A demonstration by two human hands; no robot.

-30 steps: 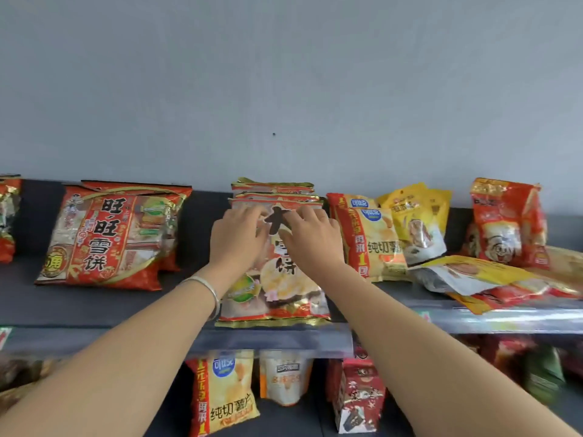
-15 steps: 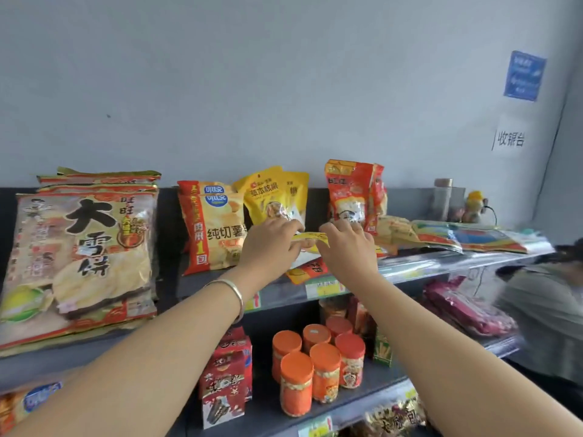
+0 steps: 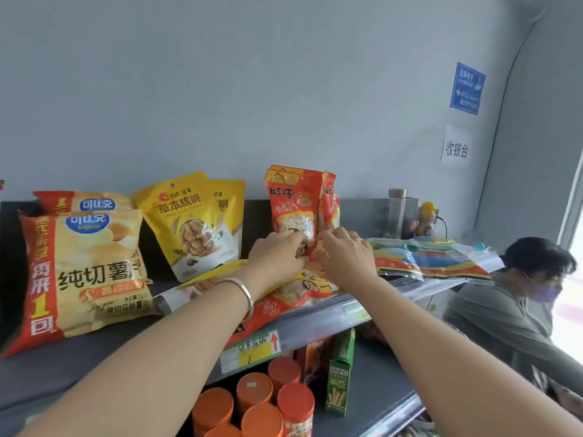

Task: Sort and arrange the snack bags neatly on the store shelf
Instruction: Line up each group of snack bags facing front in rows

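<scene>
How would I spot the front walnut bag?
On the top shelf, look between the chip bags on the left and the upright red bags. The front walnut bag stands there. Only it and its twin behind are bright yellow above, white below, picturing walnuts.

Reaches in from the lower edge with both forearms, left hand point(image 3: 277, 253) and right hand point(image 3: 345, 252) side by side mid-frame, fingers curled.

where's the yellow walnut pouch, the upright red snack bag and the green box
yellow walnut pouch point(image 3: 186, 216), head view, middle of its front panel.
upright red snack bag point(image 3: 290, 197), head view, printed upper front.
green cardboard box point(image 3: 338, 386), head view, its front face.
</scene>
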